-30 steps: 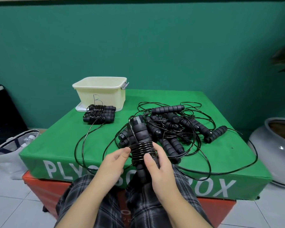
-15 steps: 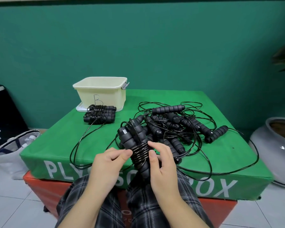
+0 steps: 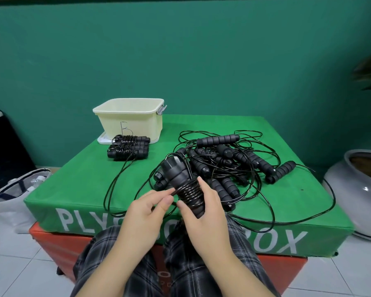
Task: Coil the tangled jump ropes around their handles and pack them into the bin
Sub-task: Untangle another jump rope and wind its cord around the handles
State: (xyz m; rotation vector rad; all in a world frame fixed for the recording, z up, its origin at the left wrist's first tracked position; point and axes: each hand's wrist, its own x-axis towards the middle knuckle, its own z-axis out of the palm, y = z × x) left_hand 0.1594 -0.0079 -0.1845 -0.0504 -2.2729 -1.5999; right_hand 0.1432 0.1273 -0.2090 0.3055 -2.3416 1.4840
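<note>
Our right hand (image 3: pixel 204 207) is gripping the handles (image 3: pixel 181 185), tilting toward upper left. Our left hand (image 3: pixel 147 207) is pinching the cord (image 3: pixel 116 185) just left of them.

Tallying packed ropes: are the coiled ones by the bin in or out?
Out. The coiled ropes lie on the green box before the cream bin.

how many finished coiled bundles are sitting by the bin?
2, side by side on the green box top just before the cream bin: back bundle, front bundle. Any inside the bin are hidden.
</note>
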